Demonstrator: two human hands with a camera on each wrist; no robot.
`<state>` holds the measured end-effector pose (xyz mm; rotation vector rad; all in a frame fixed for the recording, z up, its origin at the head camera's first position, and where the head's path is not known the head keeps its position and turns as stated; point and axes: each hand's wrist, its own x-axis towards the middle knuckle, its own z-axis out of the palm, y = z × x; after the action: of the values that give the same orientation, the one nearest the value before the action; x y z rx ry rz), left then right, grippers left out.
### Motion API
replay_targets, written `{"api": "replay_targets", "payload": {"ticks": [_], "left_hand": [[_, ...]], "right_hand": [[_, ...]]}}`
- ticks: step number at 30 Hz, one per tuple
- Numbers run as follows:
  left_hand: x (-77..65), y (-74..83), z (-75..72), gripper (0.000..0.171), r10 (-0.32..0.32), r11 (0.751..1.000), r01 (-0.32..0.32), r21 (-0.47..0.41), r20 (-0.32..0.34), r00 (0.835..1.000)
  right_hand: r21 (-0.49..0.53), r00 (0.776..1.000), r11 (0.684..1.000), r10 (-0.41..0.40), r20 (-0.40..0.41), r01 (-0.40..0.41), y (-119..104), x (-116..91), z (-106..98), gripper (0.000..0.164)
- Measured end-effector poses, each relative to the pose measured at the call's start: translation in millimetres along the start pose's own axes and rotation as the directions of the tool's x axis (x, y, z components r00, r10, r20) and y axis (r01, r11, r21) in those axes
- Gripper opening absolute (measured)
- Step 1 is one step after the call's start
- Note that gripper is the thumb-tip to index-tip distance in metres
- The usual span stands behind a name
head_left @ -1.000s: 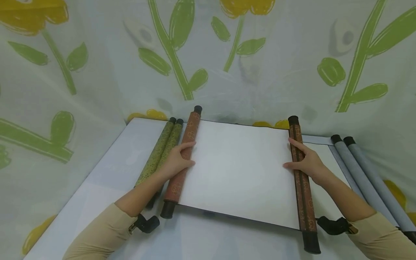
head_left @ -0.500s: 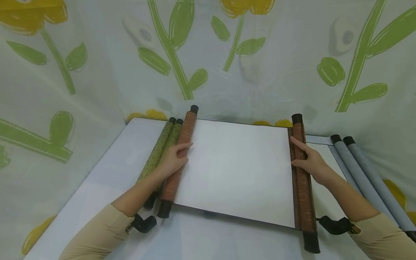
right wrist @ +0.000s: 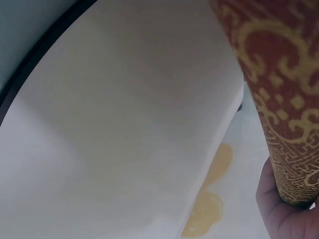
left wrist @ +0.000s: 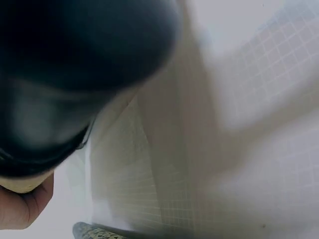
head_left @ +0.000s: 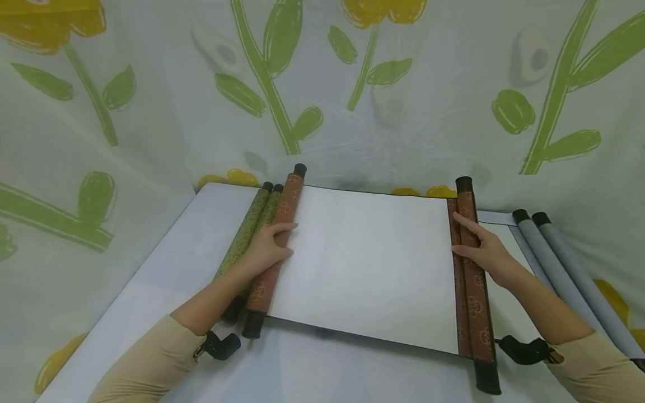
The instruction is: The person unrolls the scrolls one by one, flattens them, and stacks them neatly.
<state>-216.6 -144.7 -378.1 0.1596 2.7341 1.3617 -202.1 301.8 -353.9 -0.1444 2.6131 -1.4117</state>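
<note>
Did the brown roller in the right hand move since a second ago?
Yes, in the head view the brown roller in the right hand moved slightly right, closer to the grey rolls, which stayed put.

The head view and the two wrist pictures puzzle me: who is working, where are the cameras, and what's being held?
There's no machine, just a person's bare hands. The wide picture comes from a camera worn on the head, the other two from one on each wrist. The left hand grips one reddish-brown roller, the right hand another, with a white sheet spread between. Green rolls lie on the white table to the left, grey rolls to the right. A dark shape, too blurred to identify, fills much of the left wrist view.
</note>
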Motion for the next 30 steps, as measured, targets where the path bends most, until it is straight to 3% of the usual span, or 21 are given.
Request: {"api": "replay_targets", "payload": {"ticks": [5, 13, 24, 30], "left_hand": [[2.3, 0.8, 0.7, 0.058, -0.022, 0.998, 0.021, 0.058, 0.006, 1.000], [3.7, -1.1, 1.3, 0.050, 0.014, 0.985, -0.013, 0.172, -0.001, 1.000], [2.1, -0.5, -1.2, 0.051, 0.087, 0.975, -0.087, 0.204, 0.012, 0.996], [4.0, -5.1, -2.0, 0.052, 0.066, 0.991, -0.070, 0.112, 0.035, 0.997]], "right_hand": [[-0.021, 1.000, 1.000, -0.014, 0.011, 0.014, 0, -1, -1, 0.081], [-0.034, 1.000, 0.999, -0.020, 0.016, 0.021, 1, -5, -5, 0.081], [-0.050, 0.999, 0.998, -0.030, 0.026, 0.032, 10, -7, -16, 0.082], [-0.067, 1.000, 0.998, -0.017, 0.009, 0.017, 10, -6, -17, 0.089]]}}
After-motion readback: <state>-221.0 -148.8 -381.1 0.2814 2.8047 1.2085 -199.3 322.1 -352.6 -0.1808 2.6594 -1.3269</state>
